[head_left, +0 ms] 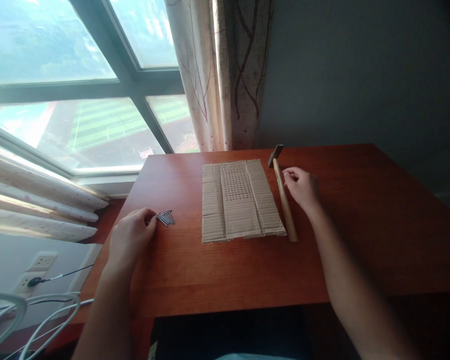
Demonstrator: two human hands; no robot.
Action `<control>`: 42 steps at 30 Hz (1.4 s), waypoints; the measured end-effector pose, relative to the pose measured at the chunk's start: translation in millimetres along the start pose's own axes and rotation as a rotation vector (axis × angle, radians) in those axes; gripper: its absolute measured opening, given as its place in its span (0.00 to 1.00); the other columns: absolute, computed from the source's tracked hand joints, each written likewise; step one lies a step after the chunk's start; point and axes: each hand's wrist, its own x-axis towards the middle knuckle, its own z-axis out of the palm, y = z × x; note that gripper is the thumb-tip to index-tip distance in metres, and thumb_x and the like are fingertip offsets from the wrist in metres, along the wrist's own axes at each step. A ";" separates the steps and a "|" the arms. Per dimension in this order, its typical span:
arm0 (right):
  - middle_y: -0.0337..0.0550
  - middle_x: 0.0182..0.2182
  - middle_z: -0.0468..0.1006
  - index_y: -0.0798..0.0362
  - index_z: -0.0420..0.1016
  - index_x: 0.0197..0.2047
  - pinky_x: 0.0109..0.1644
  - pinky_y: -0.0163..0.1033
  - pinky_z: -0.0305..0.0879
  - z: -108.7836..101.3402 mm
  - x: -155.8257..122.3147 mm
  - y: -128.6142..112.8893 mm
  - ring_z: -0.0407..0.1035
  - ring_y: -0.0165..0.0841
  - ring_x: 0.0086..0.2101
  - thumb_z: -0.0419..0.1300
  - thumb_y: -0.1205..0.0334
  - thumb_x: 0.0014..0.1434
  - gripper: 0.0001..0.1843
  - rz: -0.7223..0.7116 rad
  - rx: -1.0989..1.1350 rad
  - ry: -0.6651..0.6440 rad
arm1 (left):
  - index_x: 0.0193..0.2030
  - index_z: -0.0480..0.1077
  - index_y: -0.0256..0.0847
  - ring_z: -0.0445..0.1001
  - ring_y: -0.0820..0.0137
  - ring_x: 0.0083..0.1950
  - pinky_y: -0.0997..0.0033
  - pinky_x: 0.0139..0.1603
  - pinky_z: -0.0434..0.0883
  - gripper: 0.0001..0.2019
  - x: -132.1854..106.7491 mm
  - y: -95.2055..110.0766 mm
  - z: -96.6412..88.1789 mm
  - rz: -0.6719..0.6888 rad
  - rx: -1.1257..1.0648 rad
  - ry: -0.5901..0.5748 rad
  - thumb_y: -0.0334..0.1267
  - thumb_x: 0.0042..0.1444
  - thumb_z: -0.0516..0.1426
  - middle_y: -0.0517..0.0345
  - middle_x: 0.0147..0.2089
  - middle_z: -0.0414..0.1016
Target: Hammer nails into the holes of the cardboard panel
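Observation:
My left hand (133, 232) rests on the wooden table with its fingers curled, at the left end of a small heap of metal nails (166, 217). Its thumb and index tips come close to the nails; I see nothing held between them. Flat in the middle lies a piece of corrugated cardboard (243, 217) with a grid of small dark holes in its upper part. Along its right edge lies a hammer (285, 202), wooden handle toward me and metal head at the far end. Just right of the handle, my right hand (303, 187) is loosely closed, with nothing visible in it.
The reddish-brown table (225, 280) has its far edge by a patterned curtain (228, 75) and a grey wall (360, 75). A window (112, 120) stands at the left. Below it are a wall socket (43, 261), a black plug (34, 281) and looped white cables (73, 312).

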 end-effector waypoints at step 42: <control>0.46 0.28 0.83 0.53 0.81 0.39 0.39 0.40 0.68 -2.5 -0.5 -4.0 0.78 0.40 0.32 0.56 0.57 0.59 0.14 -0.010 -0.024 -0.003 | 0.45 0.73 0.43 0.78 0.53 0.44 0.63 0.34 0.65 0.13 8.2 40.4 -2.1 0.013 0.167 -0.053 0.41 0.60 0.49 0.47 0.46 0.79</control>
